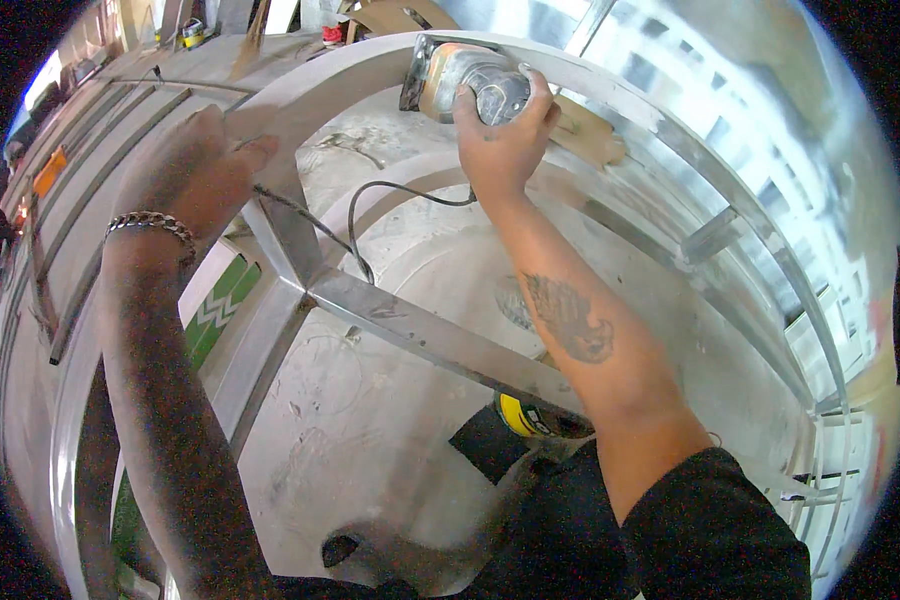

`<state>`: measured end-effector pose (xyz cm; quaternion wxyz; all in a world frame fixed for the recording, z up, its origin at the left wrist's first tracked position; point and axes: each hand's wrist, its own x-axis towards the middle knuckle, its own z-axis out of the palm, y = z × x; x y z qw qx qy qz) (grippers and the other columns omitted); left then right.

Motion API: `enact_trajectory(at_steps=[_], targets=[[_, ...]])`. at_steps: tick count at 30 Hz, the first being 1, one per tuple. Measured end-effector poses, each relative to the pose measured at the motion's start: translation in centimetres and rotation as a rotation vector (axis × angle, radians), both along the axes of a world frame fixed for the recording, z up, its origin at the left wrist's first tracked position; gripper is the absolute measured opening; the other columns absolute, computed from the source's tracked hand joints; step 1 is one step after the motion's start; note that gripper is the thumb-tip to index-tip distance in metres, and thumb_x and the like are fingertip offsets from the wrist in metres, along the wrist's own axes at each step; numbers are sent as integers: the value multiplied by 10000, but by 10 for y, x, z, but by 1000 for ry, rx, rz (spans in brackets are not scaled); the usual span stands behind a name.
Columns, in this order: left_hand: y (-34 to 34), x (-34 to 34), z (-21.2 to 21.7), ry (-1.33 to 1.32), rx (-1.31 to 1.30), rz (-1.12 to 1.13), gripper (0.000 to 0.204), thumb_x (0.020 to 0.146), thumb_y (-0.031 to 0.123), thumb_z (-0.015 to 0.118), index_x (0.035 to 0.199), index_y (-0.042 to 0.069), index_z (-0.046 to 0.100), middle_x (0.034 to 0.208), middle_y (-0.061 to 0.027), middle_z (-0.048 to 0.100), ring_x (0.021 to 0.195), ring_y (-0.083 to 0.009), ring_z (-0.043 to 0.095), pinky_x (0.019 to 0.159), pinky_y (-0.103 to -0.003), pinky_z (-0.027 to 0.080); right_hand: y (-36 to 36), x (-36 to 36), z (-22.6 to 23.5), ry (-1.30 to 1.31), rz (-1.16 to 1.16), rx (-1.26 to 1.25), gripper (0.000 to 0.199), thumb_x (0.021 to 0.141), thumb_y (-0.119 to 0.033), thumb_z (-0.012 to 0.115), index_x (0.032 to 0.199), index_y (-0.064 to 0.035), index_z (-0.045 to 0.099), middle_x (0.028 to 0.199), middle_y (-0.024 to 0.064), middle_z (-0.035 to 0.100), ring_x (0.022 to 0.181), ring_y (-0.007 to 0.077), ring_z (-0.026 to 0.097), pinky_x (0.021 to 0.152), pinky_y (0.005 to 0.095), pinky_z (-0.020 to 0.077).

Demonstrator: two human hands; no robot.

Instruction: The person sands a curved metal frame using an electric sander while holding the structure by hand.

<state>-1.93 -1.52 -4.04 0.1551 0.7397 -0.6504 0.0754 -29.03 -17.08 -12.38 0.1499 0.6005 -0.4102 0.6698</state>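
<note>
My right hand point(510, 140) is closed round the rounded grip of an electric sander point(460, 75). The sander's dark, flat pad stands against the wide curved band of a grey metal frame point(320, 85) at the far side. Its dark cable point(410, 187) loops down and runs left behind a frame post. Further left, my left hand point(205, 150) grips the same curved frame, the thumb on the near side and the other fingers mostly hidden over the edge. A chain bracelet circles the left wrist.
Straight metal bars point(420, 335) cross inside the frame, over a dusty floor point(310, 430). Close to my body are a yellow and black can point(530, 415) and a dark square sheet point(488, 440). Long metal bars point(110, 225) lie at left; brown cardboard point(585, 130) lies beyond my right hand.
</note>
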Motion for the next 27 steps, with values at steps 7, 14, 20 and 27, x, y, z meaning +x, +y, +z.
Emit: enact_trajectory(at_steps=[7,14,20,27], targets=[[-10,10,-14,43,-88,-33,566,961,429,638,1162,-100,664,1133,-329,703,1108,-420,697,982,-482,524,0,-1,2,24,27,-29,786,751,-268,872,1394,-59,470,1216,255,538,1117,452,563,907,528,531],[-3,3,-6,-23,-77,1,587,962,452,639,1167,-97,665,1120,-325,709,1101,-413,704,981,-487,525,0,-3,1,-138,-37,138,822,768,-285,861,1431,-70,426,1279,274,465,1133,454,566,914,514,537],[2,-5,-2,-17,-70,7,584,959,454,646,1124,-105,671,1066,-323,717,1046,-418,720,942,-492,539,-1,-2,-5,18,4,-15,798,778,-283,858,1419,-51,444,1245,264,491,1131,453,561,925,497,527],[-1,-1,-3,217,135,133,447,1024,457,595,1322,124,630,1385,-242,560,1263,-444,558,1112,-503,461,-6,-4,-10,-34,9,-23,804,781,-294,861,1424,-48,446,1247,264,495,1154,449,550,931,499,521]])
